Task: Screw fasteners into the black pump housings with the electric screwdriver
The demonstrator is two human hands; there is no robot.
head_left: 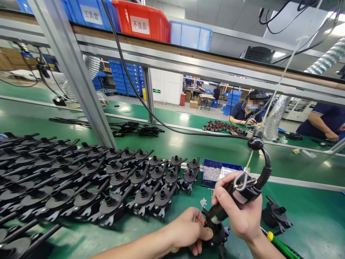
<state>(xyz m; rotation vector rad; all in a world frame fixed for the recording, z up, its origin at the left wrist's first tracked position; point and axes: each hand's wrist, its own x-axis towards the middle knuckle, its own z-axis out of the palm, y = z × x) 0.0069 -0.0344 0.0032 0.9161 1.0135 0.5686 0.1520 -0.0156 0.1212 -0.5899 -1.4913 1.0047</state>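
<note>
My right hand is wrapped round a black electric screwdriver, which hangs from a cord and a metal clip. The tool tilts down to the left, its tip end at a black plastic housing on the green bench. With thumb and fingers, my left hand grips that housing from its left side. The screwdriver's bit and the spot it meets are hidden. Just behind my hands lie small loose nuts, and a blue bin of small metal parts stands beyond them.
Rows of similar black housings fill the bench on the left. Another black housing and a green-yellow screwdriver lie at right. A metal post rises at left. Across the bench sits a co-worker; another person's arm shows at far right.
</note>
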